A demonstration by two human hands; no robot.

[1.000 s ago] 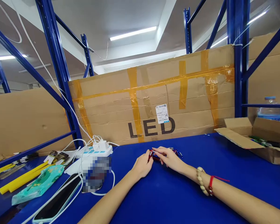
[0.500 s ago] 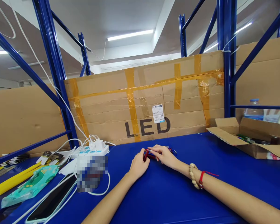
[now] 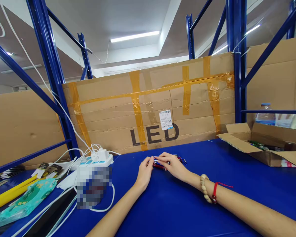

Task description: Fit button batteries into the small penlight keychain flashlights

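Note:
My left hand [image 3: 144,172] is over the blue tabletop [image 3: 192,204], its fingers curled and the tips pressed together. Whatever they hold is hidden. Close by on the right, my right hand [image 3: 173,165] has its thumb and fingers closed towards the left fingertips. What it grips is too small to make out. A slim, shiny red piece [image 3: 159,166] shows between the hands, low against the tabletop, partly covered by the right fingers. Small blue and red pieces [image 3: 182,160] lie just behind my right hand. A bead bracelet and a red cord circle my right wrist.
On the left stand a white power strip [image 3: 102,162] with plugs and cables, a phone [image 3: 51,214], a teal packet [image 3: 27,197] and yellow tubes [image 3: 12,194]. An open cardboard box [image 3: 266,154] sits at right. Taped cardboard [image 3: 108,121] walls off the back.
My left hand has turned, and the red piece that showed at its fingertips no longer shows there. My right hand stays nearly in place. The view has shifted slightly.

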